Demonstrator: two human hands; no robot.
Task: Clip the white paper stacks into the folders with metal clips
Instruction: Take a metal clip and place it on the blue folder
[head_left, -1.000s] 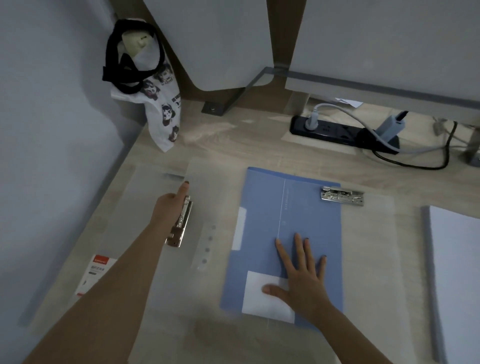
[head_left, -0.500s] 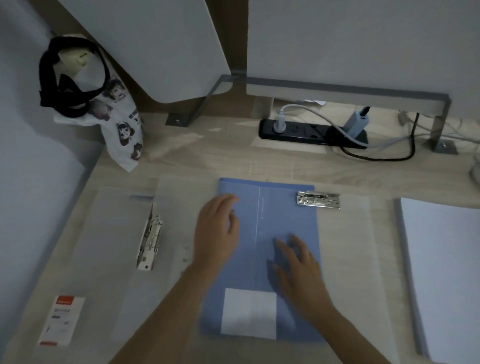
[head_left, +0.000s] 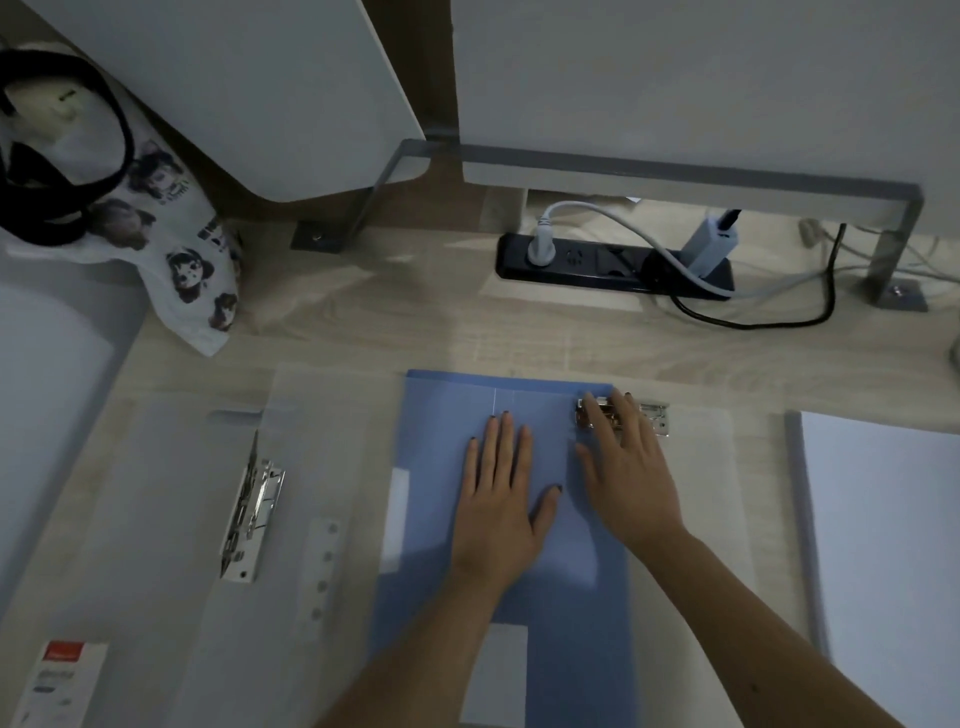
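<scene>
light wood-grain desk (head_left: 415, 322) carries everything.

left translucent plastic folder (head_left: 171, 467): lies opened flat on the desk's left part. a silver metal lever clip (head_left: 254, 514) sits on it, running front to back, with its arm raised off the base.

central translucent plastic folder (head_left: 701, 493): also flat, and its left edge overlaps the left folder. contents: a flat blue sheet (head_left: 441, 415) with white label patches, covering the folder's middle. a second silver metal clip (head_left: 654, 415) sits crosswise at the far edge, over the sheet's right corner.

white paper stack (head_left: 883, 545): on the bare desk at the right, just beside the central folder and outside both folders. it is squared and not clipped.

white cloth bag with cartoon prints and black straps (head_left: 182, 260): far left corner, slumped against the wall. a pale item shows in its mouth, kind not determinable.

left hand (head_left: 498, 499): released, palm down, fingers straight, resting flat on the blue sheet.

right hand (head_left: 631, 478): released, fingers stretched forward, fingertips laid over the left part of the second clip. no curl round it is seen; slight blur.

black power strip (head_left: 597, 265): far side, with plugs and cables in it.

small red-and-white printed card (head_left: 57, 675): near left corner.
</scene>
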